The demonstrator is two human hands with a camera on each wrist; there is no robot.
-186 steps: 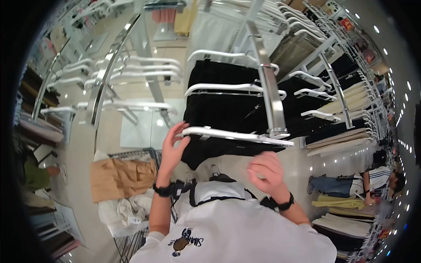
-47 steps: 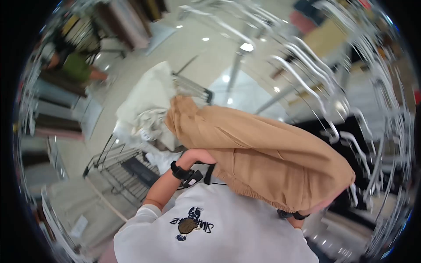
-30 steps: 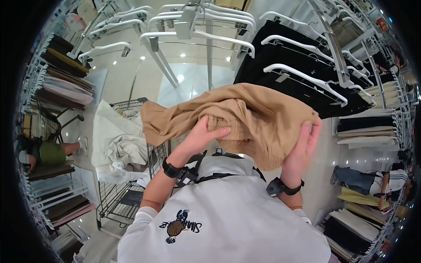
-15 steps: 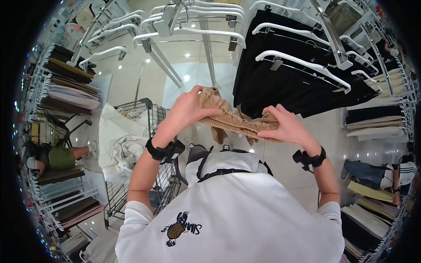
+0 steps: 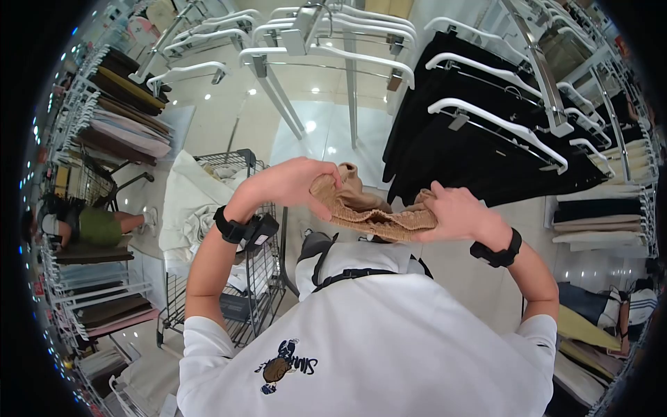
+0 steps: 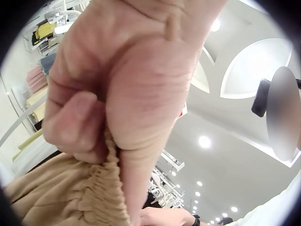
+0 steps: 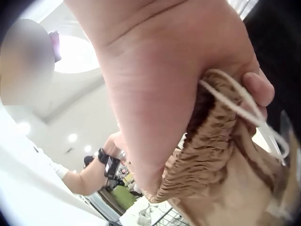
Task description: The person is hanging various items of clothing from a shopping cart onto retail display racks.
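Note:
A pair of tan trousers (image 5: 379, 219) with a gathered elastic waistband hangs between my two hands in front of my body. My left hand (image 5: 295, 186) grips one end of the waistband; in the left wrist view the fingers curl over the tan cloth (image 6: 89, 193). At the other end my right hand (image 5: 458, 214) holds the band, thumb inside and fingers outside. The right wrist view shows the ruffled waistband (image 7: 202, 155) and a thin white loop (image 7: 240, 106) beside that hand. Most of the legs are hidden below the band.
White hangers (image 5: 333, 59) hang on the rack ahead. Black trousers (image 5: 479, 146) hang on hangers at the front right. A wire cart (image 5: 260, 278) with off-white clothes (image 5: 191, 208) stands at my left. Folded garments (image 5: 601, 222) line the right side. Another person (image 5: 104, 229) is at far left.
The tan trousers came from the cart, were lifted and gathered, and turned waistband up between both hands. Over the last half second the hands moved slightly lower.

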